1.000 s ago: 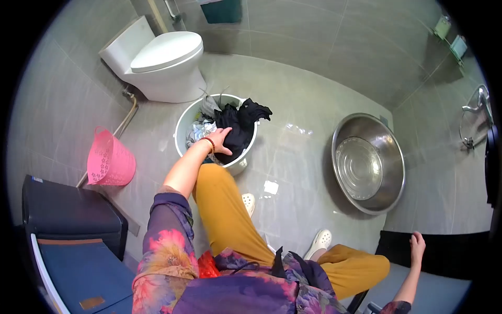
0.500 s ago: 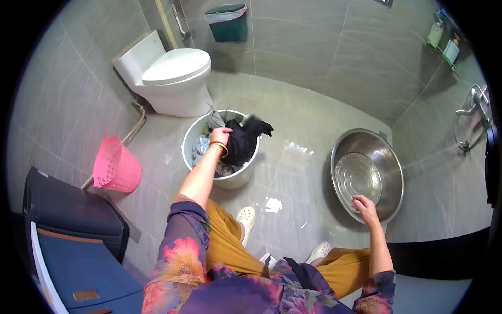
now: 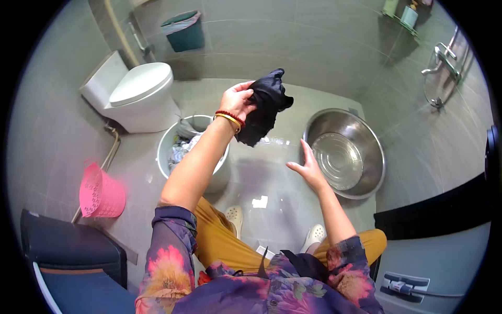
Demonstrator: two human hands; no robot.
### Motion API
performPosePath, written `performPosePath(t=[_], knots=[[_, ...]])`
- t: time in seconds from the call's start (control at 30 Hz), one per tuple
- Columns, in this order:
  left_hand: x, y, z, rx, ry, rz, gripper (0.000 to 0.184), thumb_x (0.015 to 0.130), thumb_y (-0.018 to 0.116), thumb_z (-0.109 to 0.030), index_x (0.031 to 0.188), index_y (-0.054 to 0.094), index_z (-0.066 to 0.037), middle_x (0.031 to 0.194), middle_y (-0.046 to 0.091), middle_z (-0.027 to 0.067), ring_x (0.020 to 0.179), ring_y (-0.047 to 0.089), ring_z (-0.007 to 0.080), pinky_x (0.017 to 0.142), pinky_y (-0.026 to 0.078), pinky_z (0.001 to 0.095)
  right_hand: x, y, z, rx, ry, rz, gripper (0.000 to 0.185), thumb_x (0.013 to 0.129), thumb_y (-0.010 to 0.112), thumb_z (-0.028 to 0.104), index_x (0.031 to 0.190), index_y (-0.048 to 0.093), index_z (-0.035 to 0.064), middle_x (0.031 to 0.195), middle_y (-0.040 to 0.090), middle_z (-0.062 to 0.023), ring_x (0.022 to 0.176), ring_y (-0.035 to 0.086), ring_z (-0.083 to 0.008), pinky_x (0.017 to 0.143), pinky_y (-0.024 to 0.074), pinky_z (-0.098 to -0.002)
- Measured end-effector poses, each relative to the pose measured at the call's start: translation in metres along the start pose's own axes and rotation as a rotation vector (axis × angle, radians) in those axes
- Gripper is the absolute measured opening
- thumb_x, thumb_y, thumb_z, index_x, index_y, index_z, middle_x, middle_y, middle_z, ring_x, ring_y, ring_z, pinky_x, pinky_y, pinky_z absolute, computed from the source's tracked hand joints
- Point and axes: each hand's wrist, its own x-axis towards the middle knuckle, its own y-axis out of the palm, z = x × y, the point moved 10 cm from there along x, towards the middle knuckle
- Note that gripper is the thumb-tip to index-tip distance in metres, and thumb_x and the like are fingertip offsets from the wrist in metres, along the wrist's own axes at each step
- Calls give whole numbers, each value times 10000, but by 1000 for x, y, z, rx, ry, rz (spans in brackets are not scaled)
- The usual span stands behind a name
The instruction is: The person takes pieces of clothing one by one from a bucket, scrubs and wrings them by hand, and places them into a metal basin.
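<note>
My left hand (image 3: pixel 241 102) pinches a black garment (image 3: pixel 265 107) and holds it up in the air, to the right of a pale bucket (image 3: pixel 222 175). Inside the bucket lie crumpled clothes (image 3: pixel 180 152) in grey, white and light blue. My right hand (image 3: pixel 309 166) is empty, its thumb and fingers apart, in front of the left rim of a large metal basin (image 3: pixel 372 152). The basin stands on the floor and what looks like shallow clear water covers its bottom. The black garment's exact kind cannot be made out.
A white toilet (image 3: pixel 141 86) stands at the back left, with a pink basket (image 3: pixel 104 194) nearer me. A green bin (image 3: pixel 185 36) hangs on the back wall. A shower tap (image 3: pixel 443 63) is on the right wall. The tiled floor (image 3: pixel 251 183) has wet, shiny patches.
My left hand has lifted the black garment out of the bucket, up and to the right. My right hand has moved left from over the basin and spread its fingers. The view has shifted right.
</note>
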Motion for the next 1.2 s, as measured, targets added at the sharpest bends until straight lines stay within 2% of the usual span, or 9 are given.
performPosePath(t=[0.3, 0.53, 0.8, 0.93, 1.03, 1.07, 1.13, 1.17, 1.2], knots=[[6, 51, 137, -42, -145, 10, 261, 805, 444, 41, 1052, 525, 19, 919, 582, 114, 796, 593, 215, 651, 519, 342, 5, -33, -28, 67, 89, -435, 546, 632, 722, 277, 1075, 519, 30, 1024, 568, -168, 967, 537, -327, 839, 421, -381], [14, -25, 225, 42, -292, -225, 350, 804, 402, 44, 1142, 476, -9, 955, 569, 110, 819, 587, 229, 671, 523, 380, -23, -60, -98, -455, 287, -307, 451, 596, 610, 122, 1033, 573, 17, 1037, 555, -213, 1000, 529, -324, 828, 425, -370], [-60, -153, 371, 342, -818, -255, 709, 806, 426, -596, 1275, 339, -72, 1178, 498, 123, 983, 529, 305, 748, 459, 473, -2, -42, -101, 269, 373, -448, 364, 604, 542, 49, 962, 556, -12, 794, 598, -100, 732, 563, -176, 698, 446, -279], [-163, -88, 399, -373, -1308, -379, 1054, 632, 288, -837, 1350, 250, -67, 1377, 270, 178, 1223, 326, 377, 997, 135, 592, -10, -24, -80, 410, 312, -422, 407, 579, 500, 9, 985, 485, -7, 859, 523, -52, 787, 502, -136, 749, 414, -251], [-158, -27, 395, -762, -1151, -51, 1144, 554, 283, -877, 1367, 207, -76, 1381, 268, 163, 1251, 275, 376, 1002, 103, 598, -44, -6, -67, 394, 245, -293, 480, 570, 506, 11, 1049, 462, 7, 913, 504, -42, 872, 487, -130, 816, 390, -247], [-145, -18, 387, -865, -959, 96, 1091, 600, 413, -812, 1360, 190, -61, 1305, 380, 172, 1166, 396, 361, 915, 359, 524, -59, -1, -43, 386, 221, -235, 490, 558, 502, -6, 1047, 467, 16, 945, 494, -29, 909, 475, -128, 847, 373, -240], [-58, -49, 416, 36, -32, 447, 809, 738, 454, -665, 1266, 380, -56, 1056, 573, 110, 972, 545, 254, 847, 446, 393, -84, 10, -21, 110, 6, -56, 474, 532, 494, -39, 1001, 487, 23, 943, 503, -60, 929, 493, -185, 858, 374, -260], [-80, 3, 337, -877, -248, 605, 515, 819, 487, -493, 1101, 541, -66, 831, 611, 53, 797, 579, 192, 768, 481, 318, -97, 16, -7, -38, -91, 51, 450, 532, 509, -50, 976, 489, 21, 935, 507, -109, 928, 506, -256, 853, 387, -293], [-83, -26, 376, -935, -604, 134, 406, 817, 517, -417, 1014, 599, -71, 918, 621, 73, 870, 579, 222, 814, 469, 352, -105, 21, 5, -128, -145, 147, 437, 532, 525, -71, 955, 495, 33, 937, 511, -124, 923, 501, -301, 841, 400, -318]])
